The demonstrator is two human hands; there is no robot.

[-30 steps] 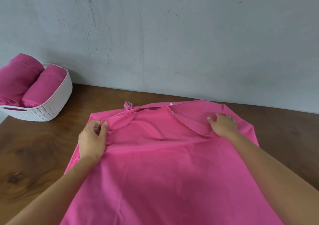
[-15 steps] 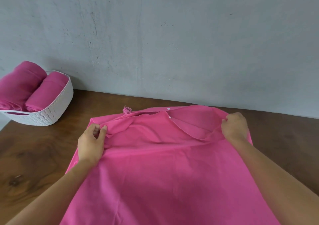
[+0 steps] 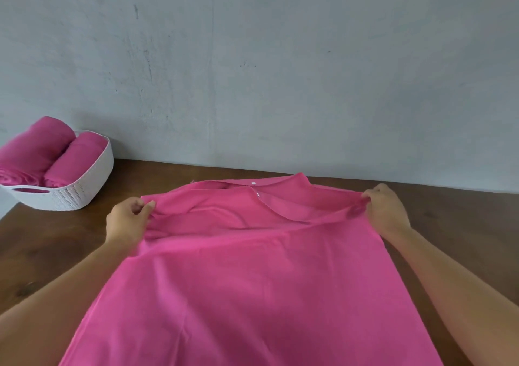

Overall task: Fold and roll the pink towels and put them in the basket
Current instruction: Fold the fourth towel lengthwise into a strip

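Towel: pink towel (image 3: 252, 281) spread on table (image 3: 56, 242)
Left hand (image 3: 127, 221): pinching its far left edge
Right hand (image 3: 386, 211): gripping far right edge, fingers curled

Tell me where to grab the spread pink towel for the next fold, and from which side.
Take the towel at its two far corners, each from its own outer side, where the left hand and right hand pinch it. It lies flat and limp on the table, so spaced corner grips keep the far edge taut; a middle grip would likely bunch it.
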